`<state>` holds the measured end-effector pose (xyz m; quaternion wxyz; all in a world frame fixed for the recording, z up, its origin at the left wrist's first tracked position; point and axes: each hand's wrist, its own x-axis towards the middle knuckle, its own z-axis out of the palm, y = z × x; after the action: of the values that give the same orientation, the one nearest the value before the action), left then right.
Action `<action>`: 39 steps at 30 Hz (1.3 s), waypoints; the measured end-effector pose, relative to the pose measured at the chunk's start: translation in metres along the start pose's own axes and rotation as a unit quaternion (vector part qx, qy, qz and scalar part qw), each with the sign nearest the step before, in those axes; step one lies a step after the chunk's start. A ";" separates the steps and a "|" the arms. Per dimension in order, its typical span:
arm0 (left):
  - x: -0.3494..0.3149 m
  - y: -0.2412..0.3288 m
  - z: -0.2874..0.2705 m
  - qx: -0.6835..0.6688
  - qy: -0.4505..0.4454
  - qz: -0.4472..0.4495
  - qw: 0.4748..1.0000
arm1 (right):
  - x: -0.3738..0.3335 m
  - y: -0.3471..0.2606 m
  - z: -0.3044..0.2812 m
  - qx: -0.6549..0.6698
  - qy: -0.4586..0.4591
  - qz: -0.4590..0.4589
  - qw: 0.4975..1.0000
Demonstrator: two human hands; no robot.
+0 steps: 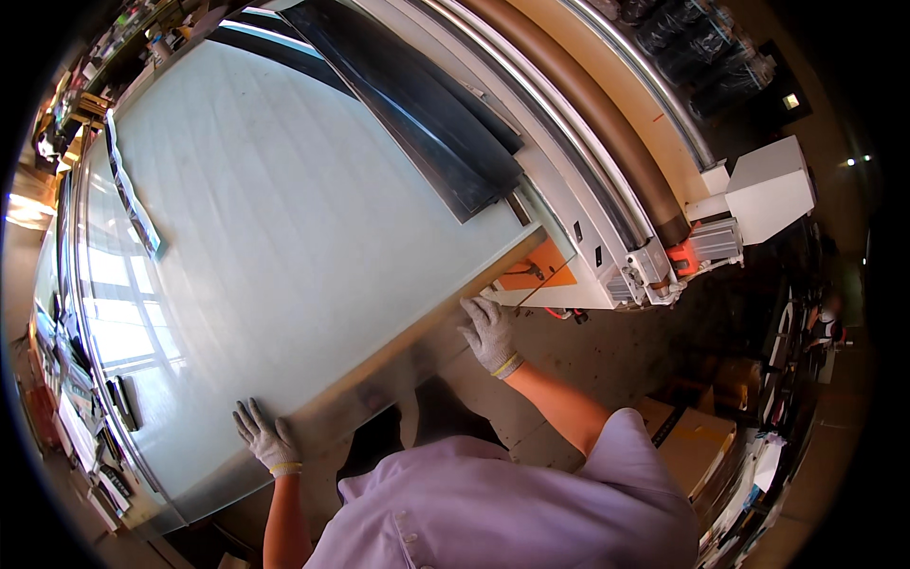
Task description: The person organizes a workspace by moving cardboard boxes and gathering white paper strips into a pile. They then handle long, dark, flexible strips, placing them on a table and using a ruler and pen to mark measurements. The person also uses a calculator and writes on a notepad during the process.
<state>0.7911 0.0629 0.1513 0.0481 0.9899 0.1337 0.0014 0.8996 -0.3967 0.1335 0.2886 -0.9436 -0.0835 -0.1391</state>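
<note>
A large, pale, translucent sheet (256, 199) covers the table in front of me and hangs over its near edge. My left hand (265, 438), in a light knit glove, lies on the sheet near that edge with fingers spread. My right hand (487, 334), gloved the same way, is at the sheet's edge by the table's right corner. Its fingers are slightly bent and apart, and I see nothing held in them. Dark, glossy film (408, 104) lies folded across the far right part of the sheet.
Along the right runs a white machine frame (569, 190) with a long brown roller (607, 142) and a white end housing (773, 190). A narrow strip (133, 194) lies at the table's left. A cardboard box (687, 441) stands on the floor to my right. Black-wrapped rolls (701, 57) are stacked at the far right.
</note>
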 end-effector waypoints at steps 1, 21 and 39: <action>0.000 0.000 0.001 0.000 0.000 0.001 1.000 | -0.008 -0.001 -0.002 -0.020 -0.031 -0.032 0.999; -0.002 0.009 -0.008 -0.008 -0.005 -0.018 1.000 | 0.097 0.092 -0.041 0.378 0.302 0.404 0.776; 0.004 0.000 -0.006 -0.023 -0.029 0.001 0.999 | 0.167 0.217 0.019 0.027 0.291 0.304 0.907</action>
<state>0.7949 0.0645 0.1567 0.0744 0.9883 0.1311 -0.0245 1.1132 -0.5507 0.0569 0.3538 -0.8328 0.2910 -0.3107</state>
